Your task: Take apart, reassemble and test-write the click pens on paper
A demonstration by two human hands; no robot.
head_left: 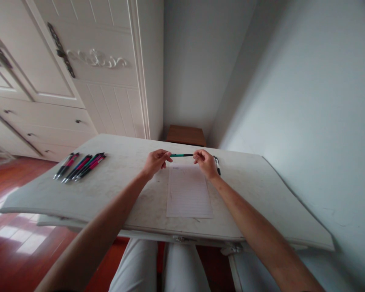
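A green pen (181, 155) with a dark grip is held level between my two hands, above the top edge of a lined sheet of paper (188, 190). My left hand (158, 161) pinches its left end, and my right hand (205, 161) pinches the dark right end. Both hands are closed on the pen. The paper lies flat on the white table (134, 207), with a small mark near its top left. Just right of my right hand lies a white and black pen (217, 165), partly hidden by that hand.
Several pens (85, 167) in red, green, blue and silver with dark grips lie in a group on the table's left side. Behind the table stand a white wardrobe (109, 97) and a brown wooden box-like piece (186, 135). A pale wall (316, 121) borders the right side.
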